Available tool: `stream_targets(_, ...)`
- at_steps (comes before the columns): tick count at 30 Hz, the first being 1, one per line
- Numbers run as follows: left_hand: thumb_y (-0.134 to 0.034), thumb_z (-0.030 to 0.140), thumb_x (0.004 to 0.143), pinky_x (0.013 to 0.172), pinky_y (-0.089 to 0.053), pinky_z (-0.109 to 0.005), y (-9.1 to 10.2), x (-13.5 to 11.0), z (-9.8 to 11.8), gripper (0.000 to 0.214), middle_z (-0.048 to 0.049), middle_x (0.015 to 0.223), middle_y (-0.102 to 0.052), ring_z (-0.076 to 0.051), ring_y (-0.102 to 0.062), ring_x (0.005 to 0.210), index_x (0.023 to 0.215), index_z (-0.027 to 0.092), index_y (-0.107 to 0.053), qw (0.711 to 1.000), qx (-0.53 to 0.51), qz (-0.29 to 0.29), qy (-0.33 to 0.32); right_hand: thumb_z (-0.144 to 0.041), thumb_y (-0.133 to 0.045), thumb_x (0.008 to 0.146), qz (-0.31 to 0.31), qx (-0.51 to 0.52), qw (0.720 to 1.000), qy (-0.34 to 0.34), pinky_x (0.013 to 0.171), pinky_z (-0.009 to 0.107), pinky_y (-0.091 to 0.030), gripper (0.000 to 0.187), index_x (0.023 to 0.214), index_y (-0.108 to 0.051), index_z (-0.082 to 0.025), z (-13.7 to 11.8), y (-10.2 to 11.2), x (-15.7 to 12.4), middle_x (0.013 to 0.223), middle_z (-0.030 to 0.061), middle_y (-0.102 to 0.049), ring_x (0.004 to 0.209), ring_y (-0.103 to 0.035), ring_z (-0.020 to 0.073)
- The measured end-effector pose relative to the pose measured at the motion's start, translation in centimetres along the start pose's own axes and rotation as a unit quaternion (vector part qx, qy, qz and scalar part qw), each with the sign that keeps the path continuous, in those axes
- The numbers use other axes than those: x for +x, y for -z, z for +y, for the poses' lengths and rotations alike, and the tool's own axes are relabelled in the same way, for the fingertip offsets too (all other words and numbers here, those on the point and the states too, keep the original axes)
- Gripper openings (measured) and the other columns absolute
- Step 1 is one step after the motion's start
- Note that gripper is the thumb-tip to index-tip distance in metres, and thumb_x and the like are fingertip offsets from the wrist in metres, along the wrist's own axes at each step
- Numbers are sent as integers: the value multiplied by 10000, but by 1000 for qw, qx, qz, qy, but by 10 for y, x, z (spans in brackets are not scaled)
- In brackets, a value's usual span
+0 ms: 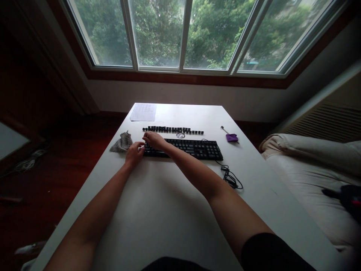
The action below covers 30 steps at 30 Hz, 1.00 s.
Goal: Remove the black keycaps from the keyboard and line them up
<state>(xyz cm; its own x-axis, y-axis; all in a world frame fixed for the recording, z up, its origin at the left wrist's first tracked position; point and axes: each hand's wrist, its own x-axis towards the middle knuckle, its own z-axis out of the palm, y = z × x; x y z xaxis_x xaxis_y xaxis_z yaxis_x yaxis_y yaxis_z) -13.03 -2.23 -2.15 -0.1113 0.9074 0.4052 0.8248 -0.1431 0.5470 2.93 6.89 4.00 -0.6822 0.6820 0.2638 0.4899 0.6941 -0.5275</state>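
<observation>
A black computer keyboard (pixel 194 148) lies across the white table, and its left end is partly hidden by my hands. My left hand (pixel 134 152) is closed against that left end, with fingers and thumb gripping the edge. Over the upper left corner of the keyboard, my right hand (pixel 153 139) is bent down with its fingers pinched together; whatever they hold is too small to make out. Just behind the keyboard runs a row of loose black keycaps (pixel 169 130). A small round, shiny object (pixel 180 135) sits between the row and the keyboard.
A crumpled grey cloth (pixel 123 143) lies left of my left hand. Farther back is a sheet of paper (pixel 143 112). On the right are a small brush (pixel 225 130), a purple cloth (pixel 232 138) and a coiled black cable (pixel 230 177). A pale sofa (pixel 304 177) stands beside the table.
</observation>
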Motion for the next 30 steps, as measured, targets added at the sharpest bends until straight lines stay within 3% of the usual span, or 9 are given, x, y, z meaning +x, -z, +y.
stream_targets(10,-554,286,895,948,-521,-398,2,1,2,362,-78,1166,-717,-254,-681,1030,1244,224,-628,1000,-16,-18,-7,-402,-641,937,38,52,997,-50,723,267,-385,201,1044,-669,-234,5,-8,-15,890,20,-726,809,-630,187)
stream_targets(30,-576,280,897,899,-534,-368,3,0,4,433,-69,1183,-714,-227,-693,968,1327,231,-606,1000,-11,-22,-12,-414,-528,995,144,128,978,-79,804,273,-431,228,1072,-628,-225,11,-21,-31,899,30,-712,825,-646,187)
